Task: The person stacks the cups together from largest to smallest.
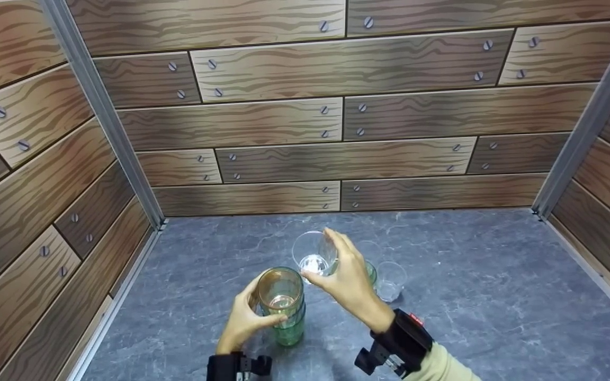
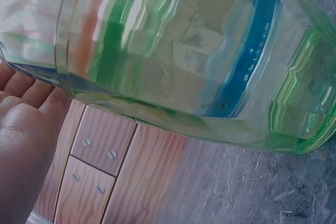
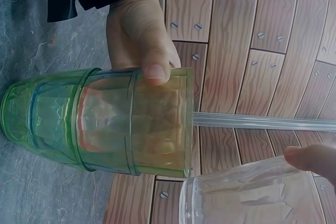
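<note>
My left hand (image 1: 242, 320) grips a nested stack of tinted see-through cups (image 1: 290, 334) near its top, the thumb across the near side. An amber cup (image 3: 167, 129) is uppermost; blue and orange bands show below it, with green at the base. In the left wrist view the stack (image 2: 178, 51) fills most of the picture. My right hand (image 1: 351, 278) holds a clear cup (image 1: 313, 256) between thumb and fingers, its mouth tilted towards the head camera. That cup is just to the right of the stack's rim and, in the right wrist view, its base end lies close beside the amber rim.
Right of my right hand, a clear tumbler (image 1: 391, 280) stands on the grey marbled table (image 1: 495, 296). A green cup (image 1: 371, 272) and another clear rim show partly hidden behind the hand. Wood-patterned walls (image 1: 278, 121) with metal corner posts (image 1: 119, 127) enclose the table.
</note>
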{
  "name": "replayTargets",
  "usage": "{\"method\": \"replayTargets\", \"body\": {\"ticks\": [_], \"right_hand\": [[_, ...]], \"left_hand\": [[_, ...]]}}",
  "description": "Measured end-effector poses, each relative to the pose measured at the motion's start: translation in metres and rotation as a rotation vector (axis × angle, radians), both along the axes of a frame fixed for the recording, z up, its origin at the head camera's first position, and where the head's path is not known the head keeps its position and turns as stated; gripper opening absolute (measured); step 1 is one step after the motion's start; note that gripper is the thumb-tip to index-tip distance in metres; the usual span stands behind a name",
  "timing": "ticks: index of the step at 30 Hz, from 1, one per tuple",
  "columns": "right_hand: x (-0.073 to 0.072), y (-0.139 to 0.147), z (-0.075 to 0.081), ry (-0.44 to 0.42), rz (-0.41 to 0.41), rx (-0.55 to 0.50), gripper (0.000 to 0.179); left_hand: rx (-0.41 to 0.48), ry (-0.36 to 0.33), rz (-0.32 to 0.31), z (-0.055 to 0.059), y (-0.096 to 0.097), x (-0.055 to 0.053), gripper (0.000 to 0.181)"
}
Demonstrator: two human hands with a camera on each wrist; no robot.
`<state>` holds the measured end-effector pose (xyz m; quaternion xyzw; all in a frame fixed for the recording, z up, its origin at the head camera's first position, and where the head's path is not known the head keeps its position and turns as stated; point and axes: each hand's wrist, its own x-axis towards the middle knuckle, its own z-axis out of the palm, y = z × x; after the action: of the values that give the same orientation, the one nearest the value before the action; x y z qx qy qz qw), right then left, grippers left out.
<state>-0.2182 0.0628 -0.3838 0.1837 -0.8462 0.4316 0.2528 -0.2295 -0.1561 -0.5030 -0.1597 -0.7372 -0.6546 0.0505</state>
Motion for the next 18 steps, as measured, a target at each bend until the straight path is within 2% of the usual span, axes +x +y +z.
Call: {"method": "replayTargets", "body": {"ticks": [18], "right_hand": [[0.0051,-0.0057,0.0038,0.004,0.037,-0.031,0.078]], "left_hand": [[-0.012,0.015,-0.001,-0.0009,-0.0008,0.0007,0.093]]}}
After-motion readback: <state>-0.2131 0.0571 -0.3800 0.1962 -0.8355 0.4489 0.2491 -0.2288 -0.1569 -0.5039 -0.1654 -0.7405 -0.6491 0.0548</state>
